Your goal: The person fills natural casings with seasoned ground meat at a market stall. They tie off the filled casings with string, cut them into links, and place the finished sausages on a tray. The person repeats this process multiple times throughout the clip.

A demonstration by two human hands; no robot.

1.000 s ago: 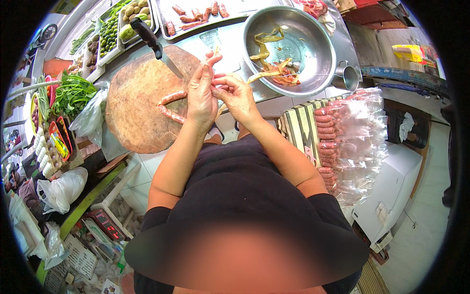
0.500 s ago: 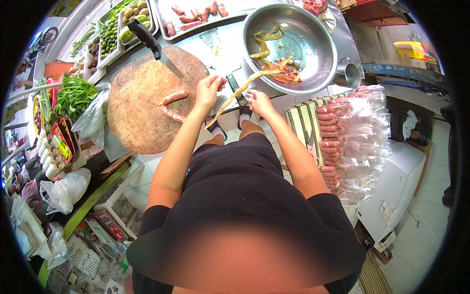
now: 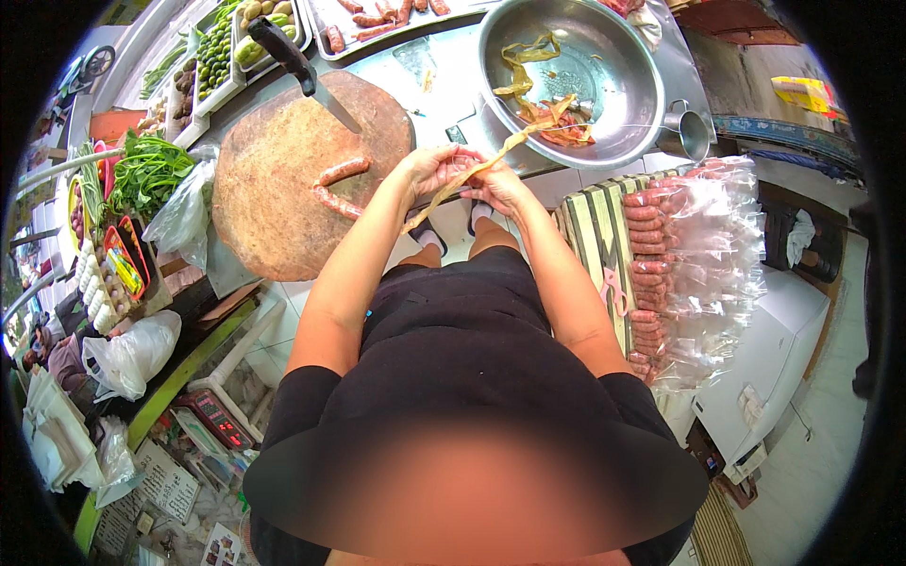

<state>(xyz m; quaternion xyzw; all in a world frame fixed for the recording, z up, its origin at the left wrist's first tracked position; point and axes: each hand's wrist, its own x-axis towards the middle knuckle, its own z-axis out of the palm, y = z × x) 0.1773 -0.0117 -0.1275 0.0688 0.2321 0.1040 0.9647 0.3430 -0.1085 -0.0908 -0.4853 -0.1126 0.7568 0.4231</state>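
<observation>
My left hand (image 3: 436, 170) and my right hand (image 3: 497, 186) are close together in front of the table's near edge, fingers pinched. A long yellowish sausage casing (image 3: 444, 193) runs from the steel basin (image 3: 642, 94) across my right fingers, its free end hanging beside my left forearm. What my left fingertips pinch is too small to make out. A thin white string (image 3: 623, 124) stretches over the basin toward a metal cup (image 3: 692, 135). More casing (image 3: 517, 83) lies inside the basin. Left of my hands, a linked pair of sausages (image 3: 342, 173) rests on the round chopping board (image 3: 260, 189).
A knife (image 3: 293, 61) stands upright, its tip on the board. Beyond it is a tray of sausages (image 3: 377, 33). Bagged sausages (image 3: 651, 255) and pink scissors (image 3: 614, 291) lie on a striped surface at right. Vegetables (image 3: 151, 174) and eggs (image 3: 99, 297) are at left.
My hands have come together from apart, the right moving left and the left moving right, meeting at the casing. The view has shifted slightly.
</observation>
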